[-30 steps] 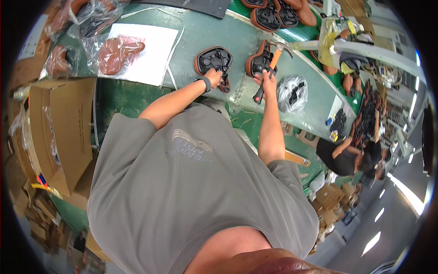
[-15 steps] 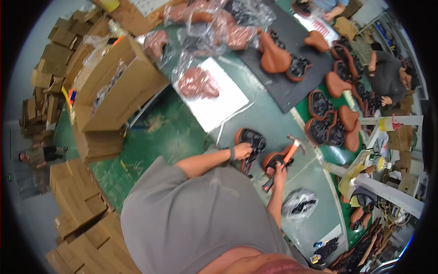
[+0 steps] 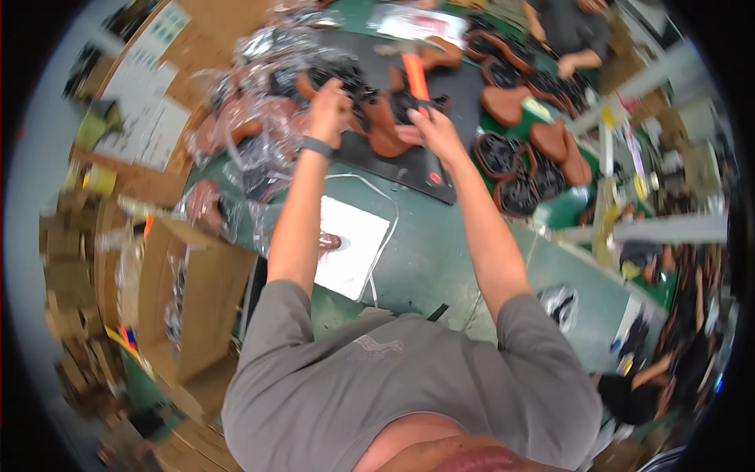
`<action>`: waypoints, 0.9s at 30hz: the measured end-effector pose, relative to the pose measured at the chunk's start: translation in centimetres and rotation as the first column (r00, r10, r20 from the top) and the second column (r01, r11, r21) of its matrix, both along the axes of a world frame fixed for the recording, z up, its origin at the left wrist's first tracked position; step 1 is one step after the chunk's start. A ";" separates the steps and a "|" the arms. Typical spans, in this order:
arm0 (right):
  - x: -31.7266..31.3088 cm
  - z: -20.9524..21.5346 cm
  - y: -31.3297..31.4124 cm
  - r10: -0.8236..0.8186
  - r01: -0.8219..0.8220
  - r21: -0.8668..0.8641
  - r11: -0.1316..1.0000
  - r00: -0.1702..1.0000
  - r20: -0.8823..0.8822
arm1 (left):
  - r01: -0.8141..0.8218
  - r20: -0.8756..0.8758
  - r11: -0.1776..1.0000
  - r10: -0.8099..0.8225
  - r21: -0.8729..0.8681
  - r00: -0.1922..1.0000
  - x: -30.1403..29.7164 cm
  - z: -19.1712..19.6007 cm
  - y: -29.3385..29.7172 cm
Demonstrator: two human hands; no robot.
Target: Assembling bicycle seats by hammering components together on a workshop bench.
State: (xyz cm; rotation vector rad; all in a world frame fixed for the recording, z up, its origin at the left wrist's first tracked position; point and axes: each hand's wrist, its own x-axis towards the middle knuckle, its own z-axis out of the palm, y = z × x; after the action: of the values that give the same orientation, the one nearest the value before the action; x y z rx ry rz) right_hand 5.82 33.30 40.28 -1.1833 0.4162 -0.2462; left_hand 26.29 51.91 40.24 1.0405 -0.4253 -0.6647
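Both arms have stretched out farther across the green table (image 3: 440, 259) than half a second ago, when the hands worked on two black-and-brown saddles close to the body; now they reach up to the black mat (image 3: 409, 161). The right hand (image 3: 431, 130) is closed around the orange handle of a hammer (image 3: 414, 75), whose head points away from the person, above the mat. The left hand (image 3: 329, 106), a dark band on its wrist, is curled into a fist on a brown saddle piece (image 3: 376, 126) at the near edge of the mat, just beside a heap of clear plastic bags (image 3: 259, 134) holding more brown saddles. Whether the fingers pinch the saddle or only press on it cannot be told through the blur. A white sheet (image 3: 354, 248) lies on the table under the left forearm, with a thin white cord curving around it. An open cardboard box (image 3: 197, 299) stands to the person's left. Farther right, several finished saddles (image 3: 543, 153), brown on top and black beneath, lie in a cluster. At the top edge another person (image 3: 570, 31) in a dark shirt works at the table.
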 end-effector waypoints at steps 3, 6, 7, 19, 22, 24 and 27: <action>2.1 0.9 0.0 -0.017 0.029 -0.089 0.996 0.991 0.130 | -0.167 0.146 0.986 0.161 0.028 0.976 -2.1 4.7 -1.6; -2.7 -2.1 -0.6 -0.115 0.138 -0.473 0.870 0.990 0.078 | -0.260 0.362 0.950 0.184 0.173 0.914 -6.3 -0.8 -3.9; -5.2 -4.6 -1.0 -0.187 0.207 -0.715 0.667 0.976 0.109 | -0.233 0.397 0.937 0.117 0.260 0.910 -7.8 -5.5 -4.7; -36.9 -27.3 -20.6 -0.217 0.119 -0.236 0.965 0.864 -0.454 | -0.208 0.371 0.334 -0.912 0.919 0.176 -24.3 -21.7 -32.1; -37.8 -30.5 -22.0 -0.272 0.107 -0.385 0.917 0.873 -0.405 | -0.270 0.280 0.263 -0.959 0.927 0.029 -23.4 -23.5 -39.4; -38.7 -32.3 -23.9 -0.266 -0.041 -0.734 0.678 0.917 -0.297 | -0.322 0.195 0.189 -0.981 0.928 -0.013 -23.8 -24.8 -43.6; -38.1 -29.2 -24.2 -0.277 -0.072 -0.727 0.683 0.895 -0.350 | -0.354 0.076 0.086 -0.996 0.931 -0.042 -22.3 -28.2 -45.4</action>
State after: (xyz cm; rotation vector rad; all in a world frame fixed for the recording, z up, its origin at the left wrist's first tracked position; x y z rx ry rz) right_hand -32.24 9.05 11.10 -2.0352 0.8355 -0.2536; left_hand 4.00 6.53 12.03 2.6790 -2.0717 -0.8921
